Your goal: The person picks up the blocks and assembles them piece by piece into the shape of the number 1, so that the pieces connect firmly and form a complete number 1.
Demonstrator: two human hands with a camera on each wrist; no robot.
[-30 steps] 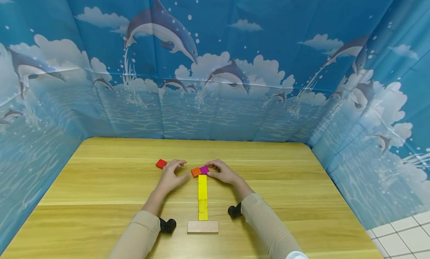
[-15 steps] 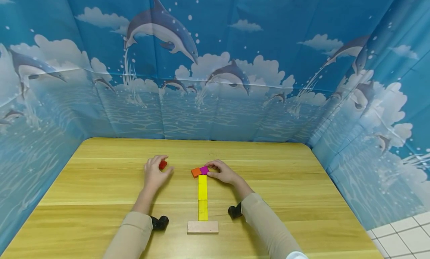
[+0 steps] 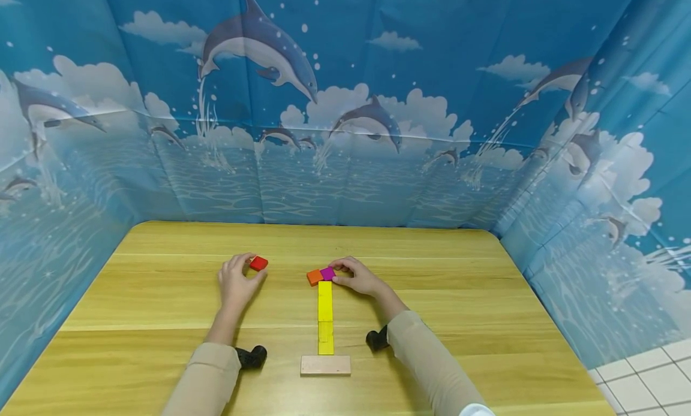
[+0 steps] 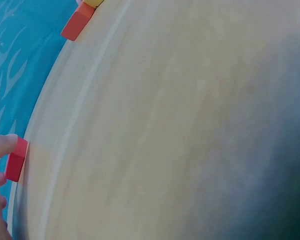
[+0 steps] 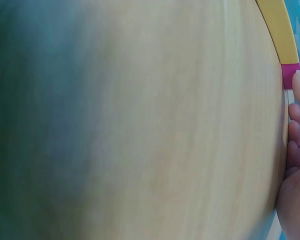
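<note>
At the back left of the table my left hand (image 3: 236, 283) pinches a small red block (image 3: 259, 263) between thumb and fingers. In the left wrist view its thumb (image 4: 7, 143) lies against that block. My right hand (image 3: 360, 277) holds a purple block (image 3: 327, 274) by its right side, thumb at the near edge. An orange block (image 3: 314, 277) adjoins the purple one on the left. From the two runs a strip of yellow blocks (image 3: 326, 302) toward the front. A pale wooden block (image 3: 326, 365) lies crosswise at the strip's near end.
The wooden table (image 3: 464, 284) is ringed by a blue dolphin-print curtain (image 3: 345, 182). Black wrist camera mounts (image 3: 252, 357) stick out from both sleeves, low over the tabletop.
My left hand has moved left from beside the orange block to the red block and now has it between thumb and fingers. The right hand stays at the purple block.
</note>
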